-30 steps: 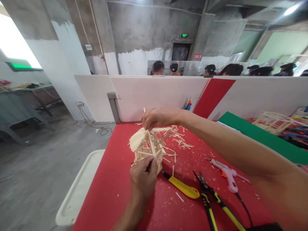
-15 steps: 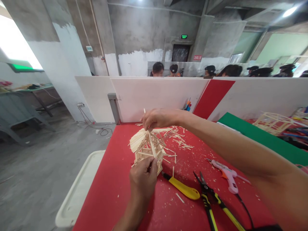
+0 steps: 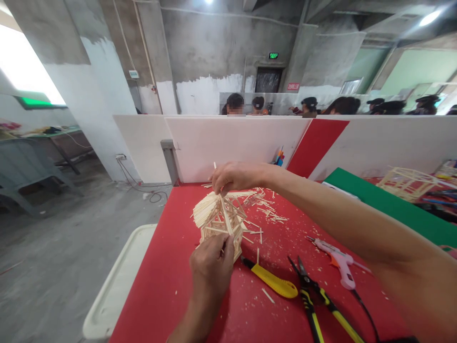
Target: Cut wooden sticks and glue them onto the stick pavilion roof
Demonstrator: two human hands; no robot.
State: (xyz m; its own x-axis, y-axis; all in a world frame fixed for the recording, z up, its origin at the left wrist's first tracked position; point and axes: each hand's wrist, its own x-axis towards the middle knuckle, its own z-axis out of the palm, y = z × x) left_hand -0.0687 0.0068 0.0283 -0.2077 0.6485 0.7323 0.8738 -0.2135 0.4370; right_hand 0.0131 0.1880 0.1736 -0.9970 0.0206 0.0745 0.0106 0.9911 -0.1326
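A small house-like frame of thin wooden sticks point(image 3: 217, 224) stands on the red table point(image 3: 160, 276), its left roof side covered by a row of sticks. My left hand point(image 3: 214, 262) pinches the near, lower end of a wooden stick point(image 3: 226, 215) that slopes along the roof. At the roof's far top, my right hand point(image 3: 232, 178) has its fingers closed round the stick's upper end; a stick tip pokes up above the fingers. The fingers hide where the stick touches the frame.
Right of the frame lie a yellow knife point(image 3: 274, 281), black-and-yellow pliers point(image 3: 307, 286) and a pink glue gun point(image 3: 339, 262) with its cord. Loose sticks point(image 3: 269, 212) are scattered behind. A green board point(image 3: 378, 205) and another stick frame point(image 3: 405, 183) sit at the right. People sit beyond the white partition point(image 3: 232, 143).
Both hands keep their hold on the stick, with almost no movement. The whole view has shifted very slightly. Beyond the partition, one person's head and arm have moved.
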